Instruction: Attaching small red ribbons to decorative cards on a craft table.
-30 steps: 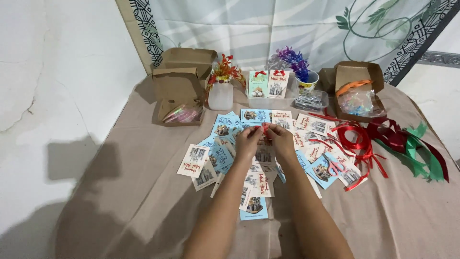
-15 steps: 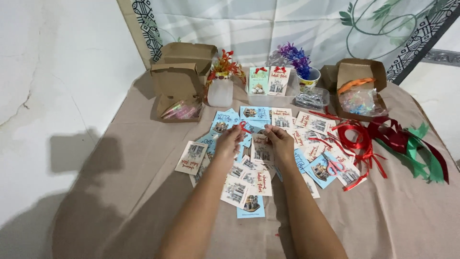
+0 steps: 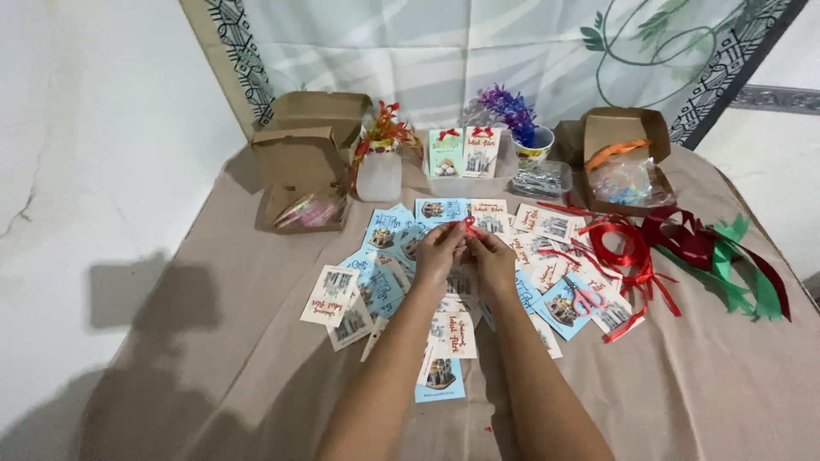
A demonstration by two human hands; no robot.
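My left hand [image 3: 440, 253] and my right hand [image 3: 494, 259] meet over the middle of the table, fingertips pinched together on a small piece of red ribbon [image 3: 469, 225]. Beneath them lie several printed cards [image 3: 382, 285], blue and white, scattered on the tan cloth [image 3: 213, 341]. A tangle of red ribbon [image 3: 628, 248] lies to the right of my hands. Scissors [image 3: 583, 299] with pink handles rest on the cards near my right forearm.
An open cardboard box [image 3: 301, 162] stands back left, another [image 3: 623, 154] back right with bags inside. A white vase with red flowers [image 3: 379, 162], two cards in a clear stand [image 3: 464, 154], a cup of purple flowers [image 3: 523, 137] and green ribbon [image 3: 739, 273] are also there.
My hands moved apart over the cards half a second ago and have now come back together, lifting the small red ribbon piece between the fingertips.
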